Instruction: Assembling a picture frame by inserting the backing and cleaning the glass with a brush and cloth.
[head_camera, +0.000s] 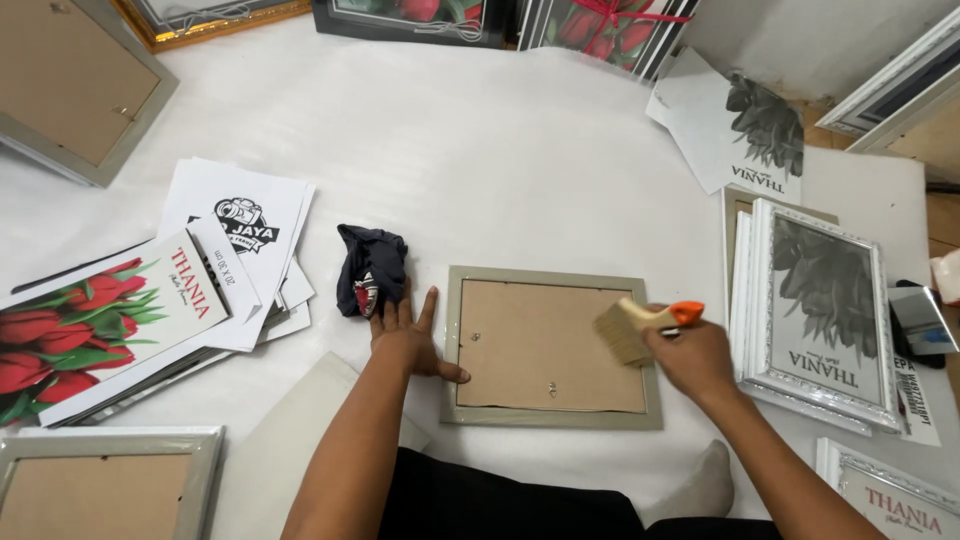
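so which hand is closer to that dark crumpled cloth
Left. The left hand lies flat beside the frame's left edge, its fingertips almost at the dark cloth. The right hand is across the face-down frame, holding a brush.

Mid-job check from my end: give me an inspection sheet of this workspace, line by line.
Surface: white sheet covers the work area.
Job's things: frame lies face down, brown backing up; brush with an orange handle touches its right edge.
Clutter: dark cloth left of the frame; stack of prints, the top one showing red tulips; white frames stacked at right.
Grippers: left hand lies flat, fingers spread, at the frame's left edge; right hand grips the brush.
Cables: nothing seen.
Surroundings: more frames along the top edge and at both lower corners; the person's socked foot rests below the frame.
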